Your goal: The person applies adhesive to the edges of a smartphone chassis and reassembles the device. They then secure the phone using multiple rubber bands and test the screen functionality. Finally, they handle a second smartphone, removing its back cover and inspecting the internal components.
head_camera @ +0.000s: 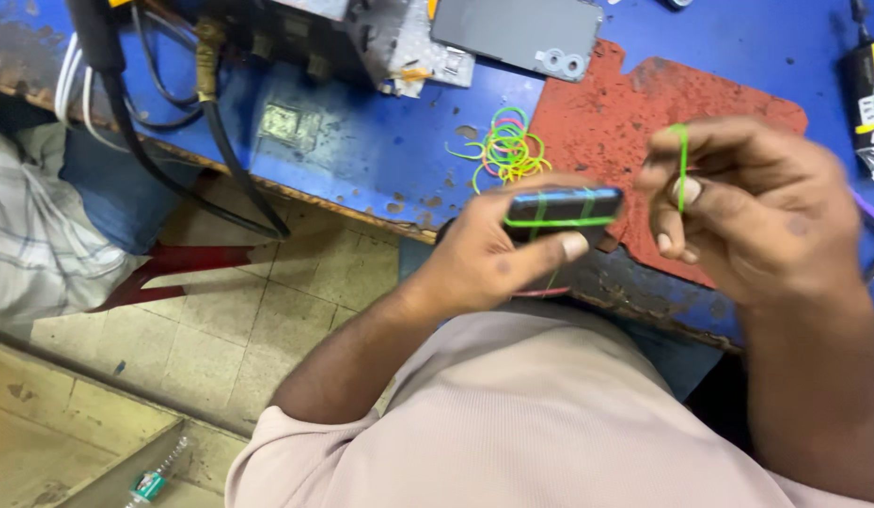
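Head view, looking down over the bench edge. I see my left hand gripping a slim dark rectangular phone edge-on, thumb pressed along its near side and fingers curled beneath; the phone sits just above the front edge of the scuffed blue workbench, between my two hands. Thin green rubber bands already cross the phone, one running lengthwise along the edge, two more wrapping across it. A faint pink band shows below the hand, though I cannot tell what it is looped on. My right hand is just beside the phone, thumb and fingers pinched together on a single bright green rubber band stretched into a narrow upright loop. Behind the phone, a loose heap of green, yellow and pink rubber bands lies on the bench beside a worn red mat. A grey phone back cover with two camera holes rests further back.
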